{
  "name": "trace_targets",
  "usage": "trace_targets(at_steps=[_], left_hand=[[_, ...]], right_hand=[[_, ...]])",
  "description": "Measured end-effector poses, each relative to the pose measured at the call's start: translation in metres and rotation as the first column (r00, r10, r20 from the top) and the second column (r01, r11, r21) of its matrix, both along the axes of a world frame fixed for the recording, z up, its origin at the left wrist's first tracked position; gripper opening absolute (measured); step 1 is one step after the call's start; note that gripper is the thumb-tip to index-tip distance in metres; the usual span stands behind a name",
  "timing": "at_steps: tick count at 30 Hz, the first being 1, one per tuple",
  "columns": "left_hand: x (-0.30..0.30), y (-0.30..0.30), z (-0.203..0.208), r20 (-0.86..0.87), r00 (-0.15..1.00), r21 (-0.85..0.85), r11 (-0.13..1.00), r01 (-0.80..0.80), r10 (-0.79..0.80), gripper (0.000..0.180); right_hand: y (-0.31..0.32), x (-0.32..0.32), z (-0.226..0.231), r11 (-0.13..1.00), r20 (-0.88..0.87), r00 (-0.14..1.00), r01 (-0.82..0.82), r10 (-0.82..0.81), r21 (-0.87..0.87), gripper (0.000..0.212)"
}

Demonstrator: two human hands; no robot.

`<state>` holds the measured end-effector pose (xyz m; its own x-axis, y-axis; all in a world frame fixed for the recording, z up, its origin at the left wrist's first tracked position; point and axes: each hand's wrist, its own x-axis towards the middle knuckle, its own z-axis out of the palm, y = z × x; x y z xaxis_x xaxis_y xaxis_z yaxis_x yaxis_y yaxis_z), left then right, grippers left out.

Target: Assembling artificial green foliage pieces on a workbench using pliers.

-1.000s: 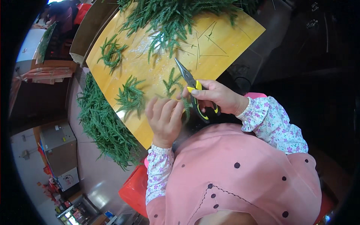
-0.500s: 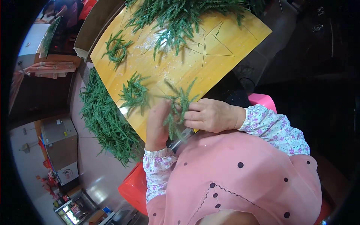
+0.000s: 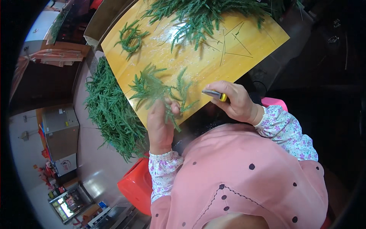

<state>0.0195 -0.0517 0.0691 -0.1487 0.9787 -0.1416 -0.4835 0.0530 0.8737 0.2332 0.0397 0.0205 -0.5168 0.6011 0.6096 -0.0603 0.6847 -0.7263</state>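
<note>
My left hand (image 3: 160, 124) is closed around a green artificial pine sprig (image 3: 182, 91) at the table's near edge, its feathery branches fanning out past my fingers. In my right hand (image 3: 238, 101) is a pair of pliers (image 3: 213, 93) with a metal head and a yellow handle part, pointing left and apart from the sprig. Just beyond my left hand, a bushy pine wreath (image 3: 146, 84) lies on the table, partly overlapped by the sprig. A second small ring of pine greenery (image 3: 130, 40) rests farther back at the left.
The yellow wooden table (image 3: 206, 72) carries a large heap of pine branches (image 3: 202, 17) at its far side, with thin wire-like stems (image 3: 236, 53) and pale bits scattered about. More branches (image 3: 110, 110) are piled left of the table. A red stool (image 3: 135, 187) stands near my left arm.
My right hand has drawn away from the sprig to the right, and the pliers now show in it. My left hand still holds the sprig. The view has shifted slightly.
</note>
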Motion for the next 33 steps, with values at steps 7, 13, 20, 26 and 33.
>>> trace_targets(at_steps=[7, 13, 20, 26, 33], left_hand=[[0.015, -0.007, -0.002, -0.161, 0.981, -0.055, 0.991, -0.118, 0.108, 0.031], [0.015, -0.008, -0.007, -0.248, 0.958, -0.015, 0.988, -0.151, 0.143, 0.031], [0.005, -0.016, -0.002, -0.314, 0.939, 0.024, 0.99, -0.137, 0.137, 0.03], [-0.003, -0.021, -0.004, -0.291, 0.926, 0.016, 0.969, -0.245, 0.239, 0.027], [-0.006, -0.025, -0.005, -0.408, 0.873, -0.008, 0.955, -0.296, 0.267, 0.028]], right_hand=[[-0.01, -0.007, -0.001, 0.997, 0.187, 0.98, 0.052, -0.063, 0.064, 0.054], [-0.014, -0.004, 0.006, 0.986, 0.276, 0.953, 0.086, -0.122, 0.141, 0.056], [-0.009, -0.011, 0.027, 0.931, 0.381, 0.876, 0.176, -0.297, 0.321, 0.046], [-0.011, -0.027, 0.034, 0.891, 0.435, 0.818, 0.189, -0.376, 0.413, 0.043], [-0.015, -0.039, 0.026, 0.898, 0.491, 0.794, 0.149, -0.358, 0.413, 0.043]])
